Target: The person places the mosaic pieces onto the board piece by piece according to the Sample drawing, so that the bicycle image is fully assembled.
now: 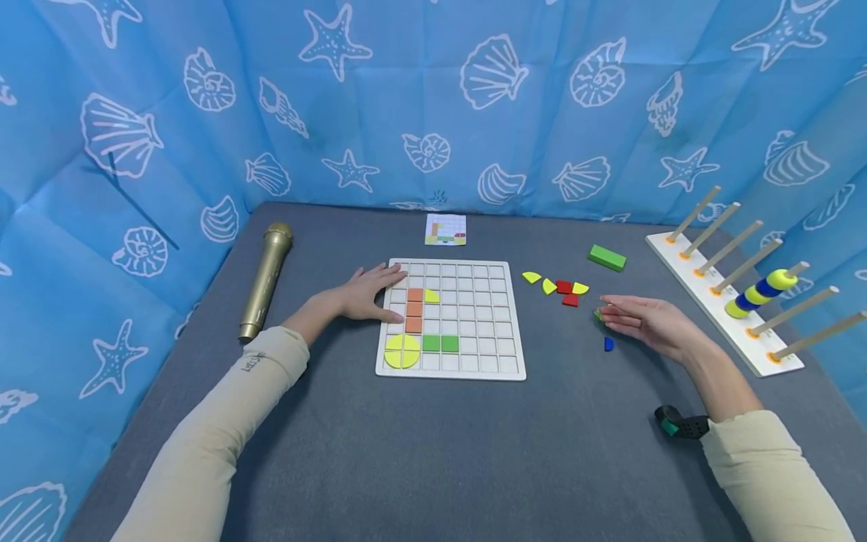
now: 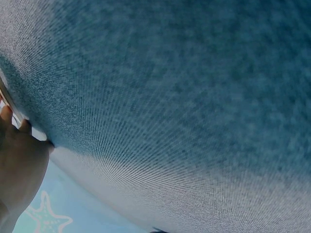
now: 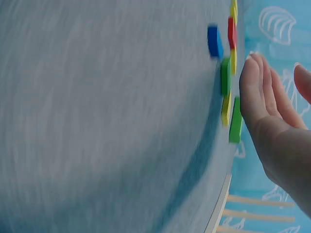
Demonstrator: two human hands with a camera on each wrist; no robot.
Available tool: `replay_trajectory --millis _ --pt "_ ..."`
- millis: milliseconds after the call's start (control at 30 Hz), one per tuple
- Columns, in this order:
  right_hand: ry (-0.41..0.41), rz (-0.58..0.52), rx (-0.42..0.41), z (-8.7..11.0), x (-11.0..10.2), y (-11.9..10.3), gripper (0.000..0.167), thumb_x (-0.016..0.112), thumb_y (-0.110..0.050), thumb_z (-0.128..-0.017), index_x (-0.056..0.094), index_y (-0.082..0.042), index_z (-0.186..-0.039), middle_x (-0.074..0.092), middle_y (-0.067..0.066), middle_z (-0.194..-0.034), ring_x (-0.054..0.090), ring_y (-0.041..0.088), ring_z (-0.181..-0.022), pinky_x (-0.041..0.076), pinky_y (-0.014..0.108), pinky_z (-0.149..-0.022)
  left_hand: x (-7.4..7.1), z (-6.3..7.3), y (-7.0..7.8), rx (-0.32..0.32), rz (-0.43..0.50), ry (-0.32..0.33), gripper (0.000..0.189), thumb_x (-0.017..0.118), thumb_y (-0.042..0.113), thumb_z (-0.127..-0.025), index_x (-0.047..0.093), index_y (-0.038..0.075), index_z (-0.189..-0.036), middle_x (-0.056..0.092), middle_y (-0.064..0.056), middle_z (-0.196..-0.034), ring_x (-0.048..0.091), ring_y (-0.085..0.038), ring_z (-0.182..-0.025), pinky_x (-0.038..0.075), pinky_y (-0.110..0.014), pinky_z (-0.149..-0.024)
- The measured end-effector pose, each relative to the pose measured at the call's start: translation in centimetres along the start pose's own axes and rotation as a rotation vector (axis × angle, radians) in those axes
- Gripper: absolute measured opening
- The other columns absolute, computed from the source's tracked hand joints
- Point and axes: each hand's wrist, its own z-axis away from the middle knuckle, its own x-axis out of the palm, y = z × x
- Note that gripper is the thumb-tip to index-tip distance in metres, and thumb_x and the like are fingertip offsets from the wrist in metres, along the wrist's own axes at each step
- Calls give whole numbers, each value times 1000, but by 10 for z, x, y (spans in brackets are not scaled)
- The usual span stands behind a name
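My left hand (image 1: 366, 293) rests on the left edge of a white grid board (image 1: 488, 374), thumb spread from the fingers. On the board lie a column of orange squares (image 1: 414, 309), a yellow quarter-round (image 1: 430, 296), two green squares (image 1: 440, 343) and a yellow circle (image 1: 403, 351) of quarter pieces. To the board's right, my right hand (image 1: 640, 322) hovers over a small green piece (image 3: 225, 76), fingers straight and thumb apart, holding nothing. Close to it lie a blue half-round piece (image 1: 609, 344), red squares (image 1: 564, 287) and yellow quarter-rounds (image 1: 531, 277).
A pattern card (image 1: 445, 229) lies behind the board. At left is a gold microphone (image 1: 266, 280). A green block (image 1: 606, 257) and a white peg rack (image 1: 731, 309) with upright pegs and yellow and blue beads (image 1: 761, 292) stand at right. A blue curtain (image 1: 406, 98) closes the back.
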Motion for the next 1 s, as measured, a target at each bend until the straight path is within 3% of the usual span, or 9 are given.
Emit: replay_trajectory --millis 100,167,300,367,433,567,700,833,1000 --pt "36 18 -10 3 -8 1 15 56 -25 -98 69 -22 -105 68 -6 -104 62 5 -99 50 24 -85 -1 1 1 -2 1 0 96 62 60 -84 14 17 -155 5 -6 -159 -3 -27 -144 -5 -54 -111" --pt "65 41 -12 4 -11 1 17 57 -26 -97 67 -18 -110 68 -8 -102 62 4 -97 50 24 -84 -1 1 1 -3 -4 0 96 62 60 -84 14 17 -155 5 -6 -159 -2 -27 -144 -5 -54 -111" --pt "127 133 -7 2 -12 2 51 57 -29 -97 46 2 -136 68 -13 -97 62 1 -94 50 22 -84 -1 0 1 -3 -18 -5 96 61 61 -84 13 18 -155 4 -5 -159 -3 -27 -144 -5 -54 -111" --pt "153 206 -5 0 -12 3 64 54 -30 -98 32 10 -143 66 -16 -95 61 -1 -92 50 22 -83 -1 0 2 -3 -19 -8 95 61 60 -85 13 18 -155 4 -5 -159 -3 -27 -144 -4 -54 -111" --pt "172 277 -7 -2 -12 4 66 50 -31 -100 27 12 -144 65 -16 -96 61 -3 -92 50 21 -84 -2 0 2 -3 -16 -9 95 61 60 -85 13 18 -155 4 -5 -159 -3 -27 -144 -5 -54 -111" --pt "209 409 -20 -7 -9 6 61 45 -32 -102 31 11 -143 61 2 -117 59 -5 -92 49 22 -85 -3 1 3 -1 -7 -7 95 62 59 -85 13 18 -155 4 -6 -159 -2 -28 -144 -5 -54 -111" --pt "218 494 -40 -10 -5 5 58 46 -31 -102 35 8 -143 43 24 -138 57 -7 -93 49 23 -86 -2 1 3 -4 -15 -7 95 62 59 -85 13 18 -155 4 -6 -159 -2 -28 -144 -5 -54 -111" --pt "211 623 -78 -14 -3 6 53 53 -25 -100 40 6 -141 46 27 -136 56 -4 -94 50 21 -82 -1 1 3 -3 -21 -5 94 62 59 -85 13 17 -155 4 -5 -159 -2 -27 -144 -5 -54 -111" --pt "221 780 -154 -19 -3 11 48 63 -13 -94 48 5 -135 56 26 -124 57 10 -96 48 18 -73 -1 2 3 4 -19 0 95 62 58 -85 14 16 -155 4 -6 -159 -2 -28 -144 -4 -55 -111"
